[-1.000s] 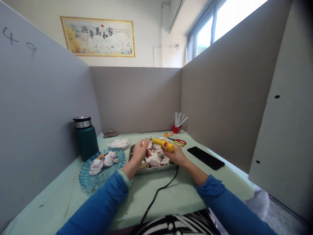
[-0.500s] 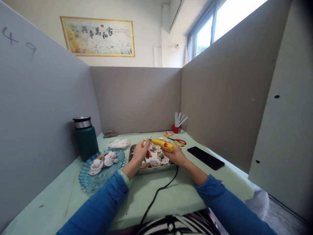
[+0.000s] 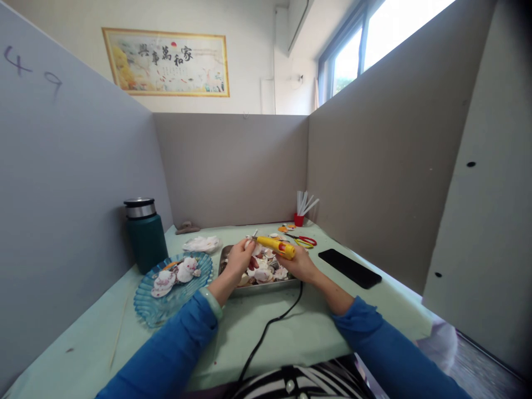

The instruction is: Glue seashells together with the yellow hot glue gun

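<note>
My right hand (image 3: pixel 302 265) is wrapped round a yellow hot glue gun (image 3: pixel 276 245), its tip pointing left. A black cord (image 3: pixel 272 321) runs from it down toward my lap. In my left hand (image 3: pixel 240 259), the fingers pinch a small whitish shell (image 3: pixel 248 243), mostly hidden by the fingers, close to the gun's tip. Both hands are above a metal tray (image 3: pixel 257 289) heaped with loose seashells (image 3: pixel 264 274). Left of the tray, a blue scalloped glass plate (image 3: pixel 147 310) carries shells (image 3: pixel 187 270) joined into a figure.
A green thermos (image 3: pixel 146 241) stands at the left partition. Crumpled white tissue (image 3: pixel 202 244) and a brown clip (image 3: pixel 188 227) lie behind the plate. Scissors (image 3: pixel 305 241), a red cup (image 3: pixel 298 220) of glue sticks and a black phone (image 3: pixel 349 268) are on the right.
My left hand has shifted very slightly, tilting the small shell at the glue gun's tip. The gun and my right hand stay almost where they were.
</note>
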The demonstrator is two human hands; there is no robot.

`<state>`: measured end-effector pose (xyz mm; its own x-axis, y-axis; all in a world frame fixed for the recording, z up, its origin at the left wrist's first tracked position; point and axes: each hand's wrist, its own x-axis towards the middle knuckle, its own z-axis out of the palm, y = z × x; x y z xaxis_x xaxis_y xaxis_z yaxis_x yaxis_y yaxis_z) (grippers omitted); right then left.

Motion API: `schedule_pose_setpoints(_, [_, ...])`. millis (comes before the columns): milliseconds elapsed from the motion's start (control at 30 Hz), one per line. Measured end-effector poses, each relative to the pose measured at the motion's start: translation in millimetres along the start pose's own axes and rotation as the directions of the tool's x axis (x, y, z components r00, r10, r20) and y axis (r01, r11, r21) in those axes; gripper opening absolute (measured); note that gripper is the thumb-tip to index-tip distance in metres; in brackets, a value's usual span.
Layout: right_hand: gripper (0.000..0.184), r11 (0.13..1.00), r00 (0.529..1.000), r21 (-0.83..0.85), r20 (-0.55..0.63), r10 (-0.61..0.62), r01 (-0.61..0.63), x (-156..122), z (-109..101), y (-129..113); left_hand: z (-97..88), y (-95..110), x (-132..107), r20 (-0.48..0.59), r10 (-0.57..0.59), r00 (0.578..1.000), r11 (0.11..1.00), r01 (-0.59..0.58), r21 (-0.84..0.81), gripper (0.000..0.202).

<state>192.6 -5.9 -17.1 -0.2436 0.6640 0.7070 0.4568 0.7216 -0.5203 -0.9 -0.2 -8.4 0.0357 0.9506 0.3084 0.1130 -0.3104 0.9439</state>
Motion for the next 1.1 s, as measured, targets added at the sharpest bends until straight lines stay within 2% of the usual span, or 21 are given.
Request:
schedule_pose_setpoints(333, [0.012, 0.999, 0.999, -0.005, -0.013, -0.036, 0.036, -0.3, 1.2, 1.5, -0.1, -0.9, 0.2, 0.023, -0.006, 1.000, 1.000, 0.006, 0.015, 0.039])
schedule_pose_setpoints(1100, [0.016, 1.000, 1.000, 0.003, -0.024, -0.005, 0.005, 0.4, 2.2, 5.6, 0.0, 0.7, 0.1, 0.003, -0.016, 1.000, 1.000, 0.016, -0.014, 0.037])
